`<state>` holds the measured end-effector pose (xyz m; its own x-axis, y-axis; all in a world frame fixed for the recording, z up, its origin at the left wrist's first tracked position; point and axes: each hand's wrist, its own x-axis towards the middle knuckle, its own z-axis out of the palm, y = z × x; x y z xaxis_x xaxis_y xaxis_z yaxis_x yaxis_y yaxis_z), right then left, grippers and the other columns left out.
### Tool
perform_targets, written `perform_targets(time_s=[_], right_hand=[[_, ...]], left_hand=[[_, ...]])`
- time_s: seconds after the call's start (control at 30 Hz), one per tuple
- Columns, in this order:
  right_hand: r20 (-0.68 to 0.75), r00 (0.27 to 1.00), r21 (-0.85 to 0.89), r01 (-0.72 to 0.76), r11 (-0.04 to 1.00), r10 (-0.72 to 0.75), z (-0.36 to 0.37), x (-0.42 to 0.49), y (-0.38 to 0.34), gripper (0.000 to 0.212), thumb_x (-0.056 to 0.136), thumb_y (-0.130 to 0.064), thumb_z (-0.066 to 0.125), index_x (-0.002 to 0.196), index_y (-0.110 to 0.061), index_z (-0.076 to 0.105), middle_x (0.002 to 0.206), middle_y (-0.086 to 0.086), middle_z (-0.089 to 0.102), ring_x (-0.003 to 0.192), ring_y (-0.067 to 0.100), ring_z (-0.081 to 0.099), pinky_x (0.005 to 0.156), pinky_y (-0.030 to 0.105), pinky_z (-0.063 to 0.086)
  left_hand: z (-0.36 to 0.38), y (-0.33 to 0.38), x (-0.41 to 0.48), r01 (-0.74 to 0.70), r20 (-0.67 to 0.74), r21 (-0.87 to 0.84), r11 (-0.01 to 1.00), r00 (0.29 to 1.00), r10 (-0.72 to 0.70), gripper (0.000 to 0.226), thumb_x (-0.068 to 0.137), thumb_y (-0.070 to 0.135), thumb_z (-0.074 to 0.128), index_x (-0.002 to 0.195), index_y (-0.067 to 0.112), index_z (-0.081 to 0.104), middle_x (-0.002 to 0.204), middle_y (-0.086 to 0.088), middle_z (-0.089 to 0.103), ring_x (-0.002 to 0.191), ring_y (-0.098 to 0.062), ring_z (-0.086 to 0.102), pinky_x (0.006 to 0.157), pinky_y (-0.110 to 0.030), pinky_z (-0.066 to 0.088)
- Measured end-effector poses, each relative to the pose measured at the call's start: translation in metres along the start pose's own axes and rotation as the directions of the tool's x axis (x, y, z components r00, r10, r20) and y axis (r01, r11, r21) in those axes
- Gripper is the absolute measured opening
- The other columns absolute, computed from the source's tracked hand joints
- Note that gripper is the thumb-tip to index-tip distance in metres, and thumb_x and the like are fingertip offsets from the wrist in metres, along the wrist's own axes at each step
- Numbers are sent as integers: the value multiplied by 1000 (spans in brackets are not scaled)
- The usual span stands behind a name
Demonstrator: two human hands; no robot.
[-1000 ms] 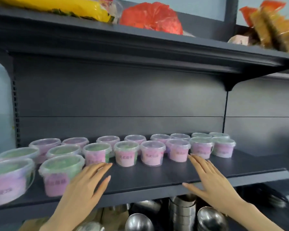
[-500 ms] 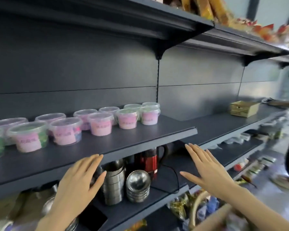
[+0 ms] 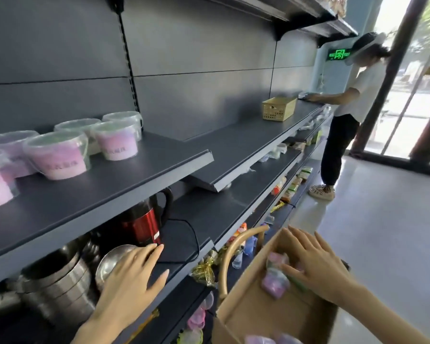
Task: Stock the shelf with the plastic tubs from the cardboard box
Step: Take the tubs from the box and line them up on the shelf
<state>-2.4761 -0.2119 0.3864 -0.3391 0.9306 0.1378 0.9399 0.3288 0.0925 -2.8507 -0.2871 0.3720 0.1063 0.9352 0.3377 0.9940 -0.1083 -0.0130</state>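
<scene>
Reaching for: a pink plastic tub down in the cardboard box, because the next one to stock is in there.
Right hand: spread wide over that tub, thumb touching it. My fingers are not wrapped round it yet.
Left hand: open, holding nothing, out in front of the steel bowls. I think it waits to help carry.
Tubs on the shelf: they stand in rows at the left, lids up.
Free spot: the dark shelf is bare to the right of the last tub, so the next one fits there.
</scene>
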Motion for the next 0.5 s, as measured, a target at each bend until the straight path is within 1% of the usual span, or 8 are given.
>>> perform_targets(time_s=[0.13, 0.17, 0.27, 0.3, 0.33, 0.4, 0.43, 0.5], right_hand=[[75, 990, 58, -125, 990, 121, 30, 1, 21, 73, 87, -72, 20, 128, -22, 53, 122, -5, 62, 108, 14, 62, 102, 34, 36], [97, 984, 61, -154, 986, 147, 39, 0, 25, 74, 86, -72, 20, 128, -21, 53, 122, -4, 62, 108, 15, 63, 102, 34, 37], [123, 965, 49, -237, 970, 230, 69, -1, 36, 77, 86, -72, 18, 130, -18, 53, 123, -1, 62, 110, 18, 62, 95, 38, 42], [129, 961, 53, -251, 966, 243, 79, -1, 39, 80, 86, -73, 16, 133, -18, 49, 127, 1, 59, 114, 20, 59, 97, 40, 41], [140, 958, 64, -260, 963, 249, 88, -2, 40, 84, 84, -75, 13, 139, -18, 42, 136, 2, 53, 123, 21, 52, 102, 42, 37], [173, 958, 89, -248, 965, 231, 114, -5, 45, 96, 75, -80, 1, 148, -21, 20, 151, 1, 30, 139, 20, 29, 113, 41, 21], [197, 952, 103, -256, 961, 233, 127, -7, 47, 101, 70, -82, -6, 149, -22, 12, 154, -1, 22, 142, 19, 22, 116, 40, 15], [224, 939, 113, -290, 950, 260, 145, -8, 52, 107, 65, -84, -15, 149, -22, 10, 154, 0, 23, 142, 19, 22, 117, 39, 14]], left_hand=[[39, 8, 39, -73, 46, -48, 996, 996, 75, 76, 95, 57, 9, 115, 12, 67, 110, 1, 67, 95, -15, 65, 72, -29, 54], [48, 11, 48, -92, 58, -61, 994, 994, 95, 76, 96, 56, 9, 115, 12, 67, 109, 2, 67, 95, -15, 65, 72, -27, 54], [79, 20, 68, -136, 111, -84, 987, 983, 145, 76, 96, 57, 9, 113, 12, 69, 106, 3, 68, 93, -14, 66, 74, -25, 54], [89, 24, 73, -149, 137, -99, 984, 977, 162, 77, 95, 58, 9, 113, 13, 68, 107, 2, 68, 94, -15, 66, 75, -27, 54], [99, 28, 78, -163, 167, -114, 980, 969, 180, 76, 94, 59, 10, 114, 13, 68, 108, 2, 68, 95, -15, 66, 75, -30, 55], [116, 39, 83, -190, 202, -125, 974, 956, 212, 76, 94, 59, 10, 113, 15, 68, 107, 4, 68, 95, -14, 66, 74, -31, 56], [124, 45, 84, -203, 213, -123, 971, 951, 226, 76, 94, 59, 9, 112, 16, 68, 106, 5, 68, 94, -12, 66, 73, -29, 55], [139, 58, 88, -227, 262, -137, 964, 931, 256, 76, 94, 58, 7, 111, 18, 70, 104, 8, 68, 93, -10, 66, 72, -27, 55]])
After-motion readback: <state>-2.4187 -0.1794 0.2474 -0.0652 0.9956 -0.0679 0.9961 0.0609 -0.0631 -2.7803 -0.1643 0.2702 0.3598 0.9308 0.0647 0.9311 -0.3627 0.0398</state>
